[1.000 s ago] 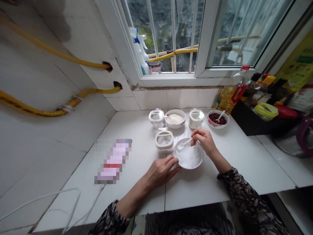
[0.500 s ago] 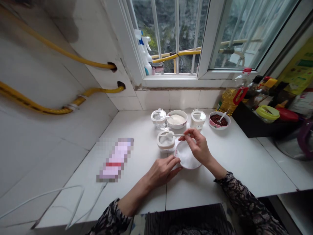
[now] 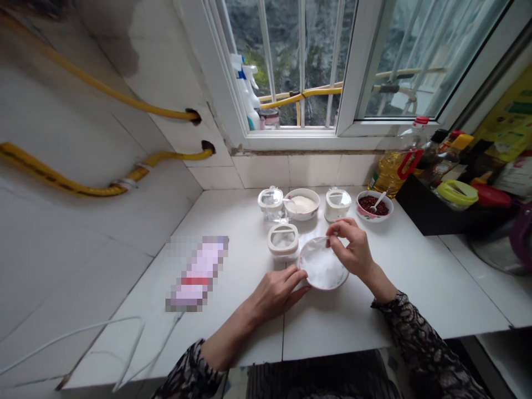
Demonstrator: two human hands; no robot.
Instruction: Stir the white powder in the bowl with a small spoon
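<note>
My left hand (image 3: 277, 292) rests on the counter, its fingertips and thumb around the near left side of a bowl (image 3: 330, 288). White grains (image 3: 323, 267) fill much of this bowl. My right hand (image 3: 352, 248) hangs over the bowl's far right rim, thumb and fingers pinched on a white spoon (image 3: 326, 239). The spoon points down into the bowl, and its head is hard to make out against the white. Just left of the bowl stands a clear square jar (image 3: 283, 242) with a pale rim and white contents.
Behind are two more clear jars (image 3: 271, 204) (image 3: 337, 204), a bowl of pale powder (image 3: 302, 215) and a bowl of dark red bits (image 3: 374, 217) with a spoon. An oil bottle (image 3: 390, 169) and a black condiment box (image 3: 428, 210) stand right. A blurred pink object (image 3: 201, 271) lies left, near a white cable (image 3: 135, 349).
My right hand has moved right with the spoon, from over the square jar to over the bowl. The spoon has tilted down. My left hand has stayed at the bowl's side.
</note>
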